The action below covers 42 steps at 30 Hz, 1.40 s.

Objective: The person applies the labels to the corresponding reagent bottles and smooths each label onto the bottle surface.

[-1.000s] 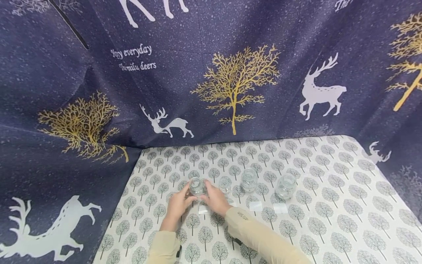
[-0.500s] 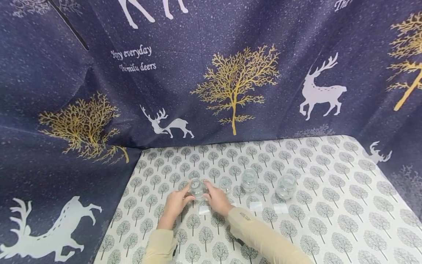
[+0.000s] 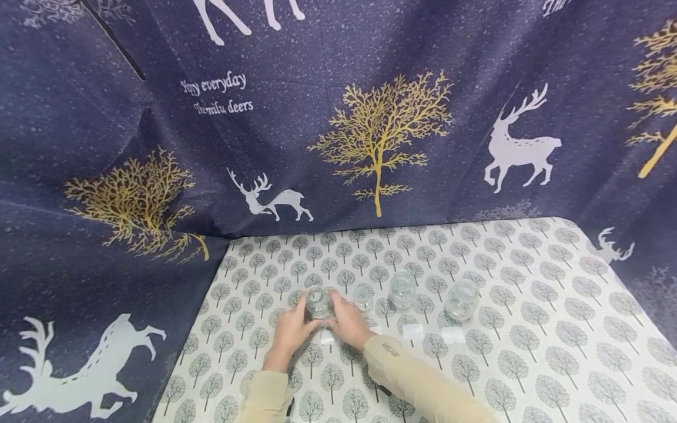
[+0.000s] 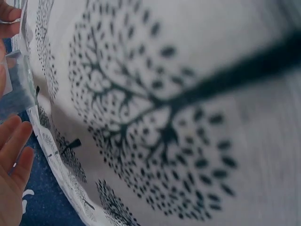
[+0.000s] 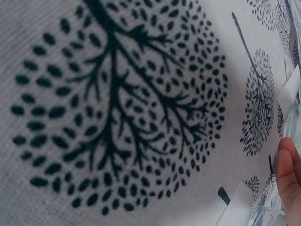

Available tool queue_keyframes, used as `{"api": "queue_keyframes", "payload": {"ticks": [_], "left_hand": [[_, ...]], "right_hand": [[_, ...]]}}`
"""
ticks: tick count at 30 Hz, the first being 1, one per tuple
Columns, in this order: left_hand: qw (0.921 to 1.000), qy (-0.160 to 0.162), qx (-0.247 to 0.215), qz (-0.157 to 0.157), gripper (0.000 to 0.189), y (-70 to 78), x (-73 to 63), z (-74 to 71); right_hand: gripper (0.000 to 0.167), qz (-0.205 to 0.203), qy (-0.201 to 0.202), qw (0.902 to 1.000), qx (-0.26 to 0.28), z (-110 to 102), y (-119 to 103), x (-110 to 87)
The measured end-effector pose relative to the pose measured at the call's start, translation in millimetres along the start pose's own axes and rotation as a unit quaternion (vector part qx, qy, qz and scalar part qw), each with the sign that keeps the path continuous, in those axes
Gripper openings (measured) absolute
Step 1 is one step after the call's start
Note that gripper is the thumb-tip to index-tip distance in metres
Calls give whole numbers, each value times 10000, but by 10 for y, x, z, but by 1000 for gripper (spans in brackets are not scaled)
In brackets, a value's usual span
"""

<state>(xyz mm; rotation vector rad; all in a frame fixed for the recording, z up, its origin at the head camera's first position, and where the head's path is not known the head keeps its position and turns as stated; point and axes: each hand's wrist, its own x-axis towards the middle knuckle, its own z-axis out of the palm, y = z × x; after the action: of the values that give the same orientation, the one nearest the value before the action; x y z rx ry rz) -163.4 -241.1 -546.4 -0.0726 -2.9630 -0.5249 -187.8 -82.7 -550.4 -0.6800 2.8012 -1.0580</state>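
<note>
A small clear glass jar [image 3: 318,302] stands upright between both hands, its open mouth facing up. My left hand [image 3: 290,330] holds its left side, and my right hand [image 3: 348,322] grips it from the right. Both thumbs come together low at the jar's front. A white slip [image 3: 327,338] shows just below the thumbs. In the left wrist view, the jar [image 4: 18,89] appears at the left edge beside the left fingers [image 4: 18,155], with a white piece overlapping its side. The right wrist view catches only part of the right hand [image 5: 289,172] at its edge.
Right of the hands stand more clear glass jars: a small one [image 3: 364,298], a taller one [image 3: 402,291] and another tall one [image 3: 462,301]. White slips [image 3: 413,332] lie in front of them on the tree-print tablecloth [image 3: 508,346]. A dark blue curtain [image 3: 285,135] hangs behind.
The thumbs, apart half a second ago, now meet at the jar's front. The jar stays nearly in place, and the other jars and slips keep their places.
</note>
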Motion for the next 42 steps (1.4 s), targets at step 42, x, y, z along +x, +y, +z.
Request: {"api": "queue_keyframes", "payload": {"ticks": [42], "left_hand": [[9981,-95,-438,-420,85,61,30,-1]], "right_hand": [[50,-67,-242,9992,303,-96,47,-31]]}}
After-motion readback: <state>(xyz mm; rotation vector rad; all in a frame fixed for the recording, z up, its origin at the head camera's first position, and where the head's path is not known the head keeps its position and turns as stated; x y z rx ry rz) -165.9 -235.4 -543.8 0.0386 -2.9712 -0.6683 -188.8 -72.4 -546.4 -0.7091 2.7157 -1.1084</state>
